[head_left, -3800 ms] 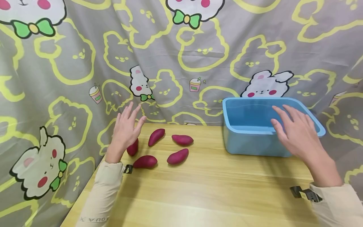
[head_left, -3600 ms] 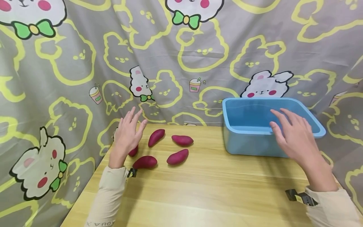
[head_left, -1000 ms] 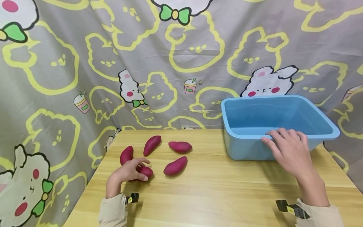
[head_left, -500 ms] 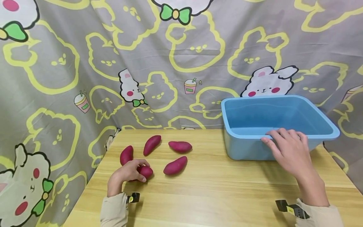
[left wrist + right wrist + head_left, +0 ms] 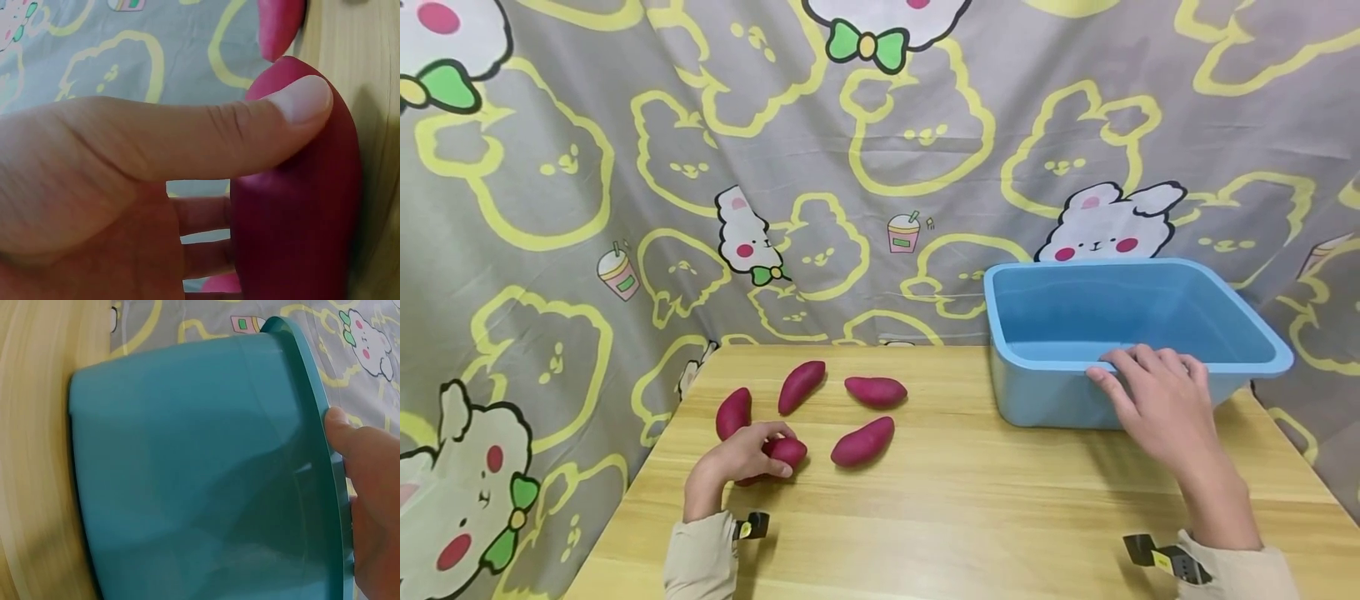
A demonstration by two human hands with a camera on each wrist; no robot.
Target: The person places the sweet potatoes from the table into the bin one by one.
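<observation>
My left hand [image 5: 733, 458] grips a purple sweet potato [image 5: 790, 451] at the left of the table, thumb on the near side and fingers around the far side. In the left wrist view the thumb [image 5: 250, 134] presses across the sweet potato [image 5: 294, 219]; its lower end runs out of frame. Several more sweet potatoes lie close by: one touching or nearly touching the held one [image 5: 734, 414], others behind and to the right [image 5: 862, 442]. On the right, my right hand [image 5: 1165, 408] holds the front rim of a blue plastic bin [image 5: 1052, 396], fingers curled over the edge.
The wooden table [image 5: 955, 508] runs back to a grey patterned curtain [image 5: 790, 108], which also hangs along the left side. The bin stands near the back right, its inside showing bare blue walls. Bare wood lies between the sweet potatoes and the bin.
From raised in the air, both hands have come down: the left onto the front-left sweet potato, the right onto the bin's rim. Over the last second they have barely moved.
</observation>
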